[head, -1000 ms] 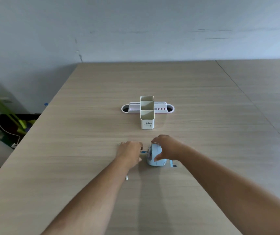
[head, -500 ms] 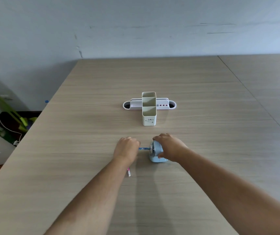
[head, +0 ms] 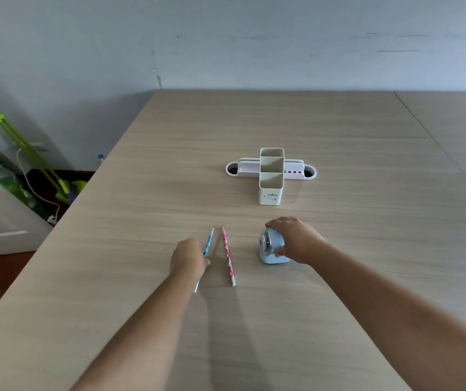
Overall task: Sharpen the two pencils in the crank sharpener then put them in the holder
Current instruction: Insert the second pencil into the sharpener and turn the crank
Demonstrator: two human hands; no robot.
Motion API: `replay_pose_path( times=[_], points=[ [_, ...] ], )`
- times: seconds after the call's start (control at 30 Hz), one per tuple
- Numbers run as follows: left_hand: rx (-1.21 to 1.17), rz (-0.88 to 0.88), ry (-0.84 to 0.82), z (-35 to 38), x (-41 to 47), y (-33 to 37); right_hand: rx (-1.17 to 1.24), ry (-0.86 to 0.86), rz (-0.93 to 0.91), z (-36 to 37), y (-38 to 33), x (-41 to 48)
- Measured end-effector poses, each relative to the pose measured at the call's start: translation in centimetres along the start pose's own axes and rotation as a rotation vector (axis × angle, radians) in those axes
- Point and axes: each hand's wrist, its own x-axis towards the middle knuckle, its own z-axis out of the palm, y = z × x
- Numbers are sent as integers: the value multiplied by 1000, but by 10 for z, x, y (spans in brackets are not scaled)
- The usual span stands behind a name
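A blue pencil [head: 209, 241] points away from me, its middle pinched in my left hand [head: 188, 259], its tip up near the table's centre. A pink pencil [head: 228, 255] lies free on the wooden table [head: 254, 122] just right of it, tip also pointing away. My right hand [head: 296, 239] rests on top of the light-blue crank sharpener [head: 271, 248], gripping its body. The sharpener's metal front face turns left and has nothing in it. Farther back stands the white holder [head: 271, 190], a cross-shaped stand with upright square compartments, all without pencils.
The holder's low side tray [head: 299, 174] stretches left and right with round wells at both ends. The table's left edge drops to a floor with green poles [head: 17, 136], a white cable and clutter. A seam runs along the table's right part.
My left hand has pulled the blue pencil out of the sharpener and swung it left, beside the pink pencil. My right hand stays on the sharpener.
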Motion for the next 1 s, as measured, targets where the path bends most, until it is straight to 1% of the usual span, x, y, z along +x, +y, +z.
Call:
replay_pose_path(
  times=[0.2, 0.27, 0.37, 0.43, 0.5, 0.6, 0.67, 0.8, 1.0],
  points=[
    [-35, -35, -20, 16, -2, -6, -8, -2, 3, 0, -1, 5],
    [-6, -31, 17, 15, -3, -1, -12, -3, 3, 0, -1, 6],
    [12, 49, 101, 16, -4, 14, -14, -1, 0, 0, -1, 6],
    [-3, 95, 63, 20, -8, 28, -9, -1, -1, 0, -1, 5],
    [16, 101, -18, 28, -10, 41, -2, 2, 3, 1, -1, 5],
    [101, 66, -130, 38, -11, 51, 12, 6, 5, 2, 1, 5],
    [96, 35, -160, 42, -12, 52, 23, 3, 5, 2, 1, 5],
    [-33, 90, -101, 36, -16, 55, 26, 7, 10, 3, 2, 5],
    [-299, 158, 110, -2, -4, 52, 23, 16, 50, 1, 1, 1]
  ],
)
